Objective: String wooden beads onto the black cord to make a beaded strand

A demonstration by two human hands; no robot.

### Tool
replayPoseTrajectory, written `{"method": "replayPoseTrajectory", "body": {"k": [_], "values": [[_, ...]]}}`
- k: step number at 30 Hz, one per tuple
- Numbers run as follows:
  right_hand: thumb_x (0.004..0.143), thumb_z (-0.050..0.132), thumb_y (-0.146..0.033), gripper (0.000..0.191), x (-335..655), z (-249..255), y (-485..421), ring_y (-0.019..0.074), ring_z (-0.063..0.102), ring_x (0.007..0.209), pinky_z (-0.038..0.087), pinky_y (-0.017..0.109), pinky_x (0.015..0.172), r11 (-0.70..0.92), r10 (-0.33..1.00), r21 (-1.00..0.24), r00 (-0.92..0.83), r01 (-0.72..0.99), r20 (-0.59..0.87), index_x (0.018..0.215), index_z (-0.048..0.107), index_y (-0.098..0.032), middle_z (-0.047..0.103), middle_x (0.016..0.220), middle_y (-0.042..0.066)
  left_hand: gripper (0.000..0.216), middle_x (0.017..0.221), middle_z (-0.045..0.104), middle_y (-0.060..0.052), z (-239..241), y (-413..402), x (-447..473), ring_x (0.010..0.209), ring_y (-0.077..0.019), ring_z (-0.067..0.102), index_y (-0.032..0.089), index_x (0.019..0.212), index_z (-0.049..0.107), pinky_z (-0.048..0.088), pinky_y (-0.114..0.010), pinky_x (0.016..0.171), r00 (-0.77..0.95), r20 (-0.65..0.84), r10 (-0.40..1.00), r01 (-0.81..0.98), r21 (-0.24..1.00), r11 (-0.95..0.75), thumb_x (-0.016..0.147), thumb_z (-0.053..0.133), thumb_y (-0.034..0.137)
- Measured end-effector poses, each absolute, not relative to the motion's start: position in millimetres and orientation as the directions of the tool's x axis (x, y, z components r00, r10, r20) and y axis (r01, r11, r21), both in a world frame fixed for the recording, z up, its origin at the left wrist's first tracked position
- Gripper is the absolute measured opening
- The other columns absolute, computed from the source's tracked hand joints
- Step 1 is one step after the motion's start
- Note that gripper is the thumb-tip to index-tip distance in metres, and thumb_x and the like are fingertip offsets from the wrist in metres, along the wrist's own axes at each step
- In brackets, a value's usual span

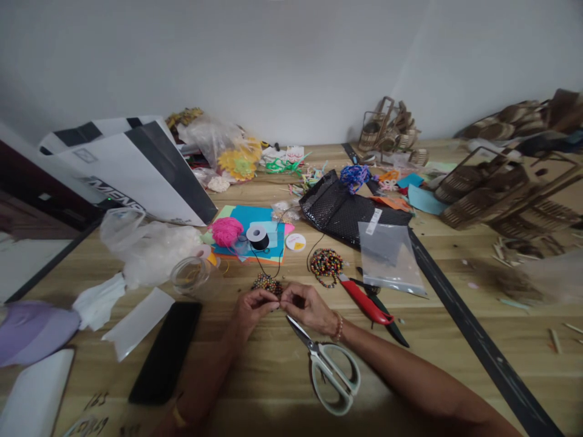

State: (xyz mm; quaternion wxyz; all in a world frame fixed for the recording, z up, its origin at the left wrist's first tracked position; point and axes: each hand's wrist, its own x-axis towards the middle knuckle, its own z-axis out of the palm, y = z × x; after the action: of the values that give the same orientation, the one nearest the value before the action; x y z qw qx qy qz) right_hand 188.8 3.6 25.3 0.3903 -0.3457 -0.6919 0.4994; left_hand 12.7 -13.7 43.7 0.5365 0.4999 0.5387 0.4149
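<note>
My left hand and my right hand meet at the table's front middle, thumbs and forefingers pinched tip to tip. Between the fingertips is a tiny dark bit that looks like thin black cord; its details are too small to make out. Just behind the fingers lies a bunch of small multicoloured beads, partly hidden by my hands. Black cord runs toward it from a white-ended spool. Under my right hand lie white-handled scissors, blades pointing at my fingers. A coil of strung coloured beads rests behind my right hand.
A red-handled tool lies right of the beads, by a clear plastic bag and a black padded envelope. Pink yarn sits on blue sheets. A black phone lies left; small woven baskets stand right.
</note>
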Motion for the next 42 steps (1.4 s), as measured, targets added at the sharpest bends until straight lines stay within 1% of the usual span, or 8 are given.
{"method": "replayPoseTrajectory", "body": {"k": [14,18,21,24,27,31,36,42], "values": [[0.082,0.060,-0.026,0.015,190.7,27.4,4.0,0.0105,0.046,0.059,0.038,0.022,0.056,0.258,0.862,-0.964,-0.467,0.066,0.199,0.072,0.058,-0.014,0.052,0.065,-0.001,0.014,0.062,0.065,-0.001,41.0,-12.5,11.7,0.062,-0.0134,0.057,0.015,0.060,0.066,0.044,-0.024,0.063,0.120,-0.145,0.982,0.072,0.988,0.138,0.061,0.075,0.026],[0.083,0.060,-0.030,0.016,193.7,31.9,4.3,0.0120,0.049,0.067,0.040,0.022,0.059,0.247,0.868,-0.969,-0.446,0.006,0.219,0.082,0.060,-0.015,0.055,0.074,0.002,0.017,0.064,0.063,-0.002,40.8,-12.1,10.6,0.067,-0.0152,0.057,0.015,0.058,0.066,0.044,-0.025,0.065,0.158,-0.040,0.987,0.087,0.996,0.027,0.064,0.075,0.029],[0.082,0.062,-0.037,0.024,194.1,34.9,3.1,0.0131,0.053,0.073,0.043,0.023,0.063,0.169,0.853,-0.981,-0.484,-0.096,0.194,0.092,0.059,-0.015,0.057,0.083,0.004,0.021,0.065,0.060,-0.002,39.2,-12.2,9.9,0.068,-0.0161,0.057,0.015,0.058,0.066,0.044,-0.027,0.066,0.177,0.052,0.983,0.127,0.989,-0.075,0.066,0.075,0.033],[0.080,0.065,-0.041,0.030,191.8,35.0,1.4,0.0104,0.051,0.067,0.042,0.022,0.061,0.039,0.813,-0.982,-0.565,-0.185,0.138,0.093,0.056,-0.016,0.056,0.079,0.002,0.021,0.067,0.060,-0.003,37.3,-12.5,9.9,0.070,-0.0168,0.057,0.016,0.061,0.068,0.045,-0.028,0.067,0.190,0.130,0.973,0.169,0.972,-0.163,0.069,0.073,0.035],[0.077,0.069,-0.042,0.031,189.3,32.2,1.0,0.0081,0.046,0.061,0.039,0.020,0.058,-0.007,0.804,-0.983,-0.586,-0.185,0.105,0.086,0.055,-0.016,0.052,0.072,-0.002,0.025,0.066,0.060,-0.003,35.7,-12.2,10.1,0.068,-0.0166,0.057,0.016,0.060,0.068,0.045,-0.028,0.065,0.189,0.191,0.963,0.195,0.954,-0.228,0.071,0.073,0.038],[0.077,0.068,-0.043,0.031,188.8,28.5,2.8,0.0074,0.042,0.057,0.035,0.020,0.054,0.018,0.818,-0.990,-0.568,-0.141,0.095,0.078,0.057,-0.015,0.048,0.066,-0.003,0.025,0.065,0.060,-0.003,35.0,-11.2,9.0,0.066,-0.0158,0.056,0.015,0.061,0.068,0.045,-0.027,0.064,0.190,0.222,0.956,0.191,0.947,-0.258,0.072,0.071,0.038],[0.080,0.064,-0.041,0.029,191.0,28.6,5.3,0.0090,0.047,0.060,0.038,0.021,0.056,0.116,0.819,-0.987,-0.551,-0.113,0.160,0.077,0.061,-0.013,0.056,0.070,0.001,0.021,0.066,0.059,-0.003,33.7,-10.8,7.6,0.066,-0.0150,0.056,0.015,0.062,0.067,0.044,-0.026,0.064,0.173,0.235,0.956,0.188,0.945,-0.266,0.073,0.071,0.034],[0.084,0.060,-0.039,0.027,195.1,31.6,7.8,0.0104,0.047,0.060,0.038,0.021,0.055,0.214,0.825,-0.975,-0.525,-0.050,0.208,0.075,0.062,-0.013,0.054,0.066,0.001,0.016,0.067,0.061,-0.003,32.7,-11.3,8.3,0.067,-0.0152,0.058,0.016,0.064,0.067,0.045,-0.026,0.064,0.152,0.234,0.960,0.249,0.931,-0.266,0.073,0.070,0.029]]}}
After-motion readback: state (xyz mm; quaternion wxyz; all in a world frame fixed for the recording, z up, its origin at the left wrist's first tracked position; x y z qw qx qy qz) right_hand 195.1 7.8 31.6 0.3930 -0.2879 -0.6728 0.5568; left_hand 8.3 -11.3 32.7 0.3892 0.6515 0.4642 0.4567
